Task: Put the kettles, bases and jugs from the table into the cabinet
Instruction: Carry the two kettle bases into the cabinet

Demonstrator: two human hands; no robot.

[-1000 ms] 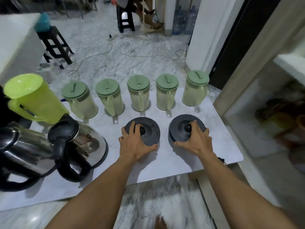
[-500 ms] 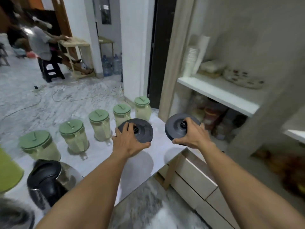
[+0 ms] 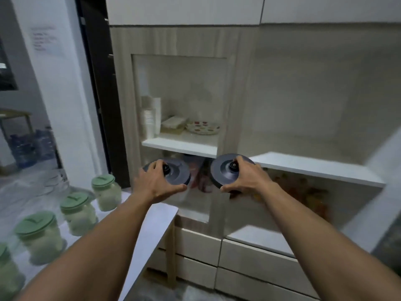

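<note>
Gripping one kettle base in the left hand and another base in the right hand, either could clip the cabinet shelf edge and slip.

No text is legible; the lines on the wall notice are too blurred.

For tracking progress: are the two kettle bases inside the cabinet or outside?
Outside. The left hand grips the left base, the right hand the right base, both held before the cabinet.
</note>
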